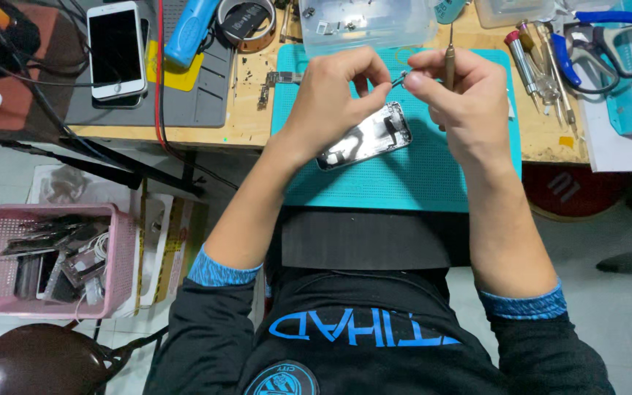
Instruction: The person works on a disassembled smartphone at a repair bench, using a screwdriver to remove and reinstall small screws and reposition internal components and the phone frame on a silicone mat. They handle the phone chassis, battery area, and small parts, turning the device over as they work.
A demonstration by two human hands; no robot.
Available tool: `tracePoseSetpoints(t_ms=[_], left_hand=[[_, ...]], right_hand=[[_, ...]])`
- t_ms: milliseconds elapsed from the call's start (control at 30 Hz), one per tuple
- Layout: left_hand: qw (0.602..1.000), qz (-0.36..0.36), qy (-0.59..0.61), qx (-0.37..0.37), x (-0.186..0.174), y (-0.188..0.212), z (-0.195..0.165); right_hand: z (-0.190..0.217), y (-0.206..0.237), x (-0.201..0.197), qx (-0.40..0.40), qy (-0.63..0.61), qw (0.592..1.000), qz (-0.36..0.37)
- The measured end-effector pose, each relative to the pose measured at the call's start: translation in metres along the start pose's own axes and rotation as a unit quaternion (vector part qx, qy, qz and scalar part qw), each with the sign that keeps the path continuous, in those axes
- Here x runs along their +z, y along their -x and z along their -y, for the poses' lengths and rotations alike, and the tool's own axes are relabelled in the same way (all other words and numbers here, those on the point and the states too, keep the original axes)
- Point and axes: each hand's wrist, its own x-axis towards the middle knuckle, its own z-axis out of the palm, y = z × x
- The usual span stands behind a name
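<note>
Pink basket [122,256] holds phone parts; clear tub [367,25] holds small bits.

Bare teal mat [404,183] below the opened phone [366,137]; screwdrivers [539,73] crowding right.

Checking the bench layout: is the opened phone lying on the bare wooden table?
No, the opened silver phone body lies on the teal rubber work mat.
</note>
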Motion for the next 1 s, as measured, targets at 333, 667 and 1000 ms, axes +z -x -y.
tracePoseSetpoints(t_ms=[333,667,1000], left_hand=[[0.999,-0.036,0.023,-0.033,0.012,0.012,-0.010],[0.997,-0.051,-0.044,-0.037,0.023,0.018,-0.012],[0.993,-0.036,-0.107,-0.045,0.026,0.021,-0.008]], right_hand=[[-0.013,0.005,-0.004,-0.009,0.051,0.999,-0.015],[-0.007,0.010,-0.003,-0.097,0.257,0.961,-0.030],[-0.009,0.002,-0.013,-0.161,0.367,0.916,0.036]])
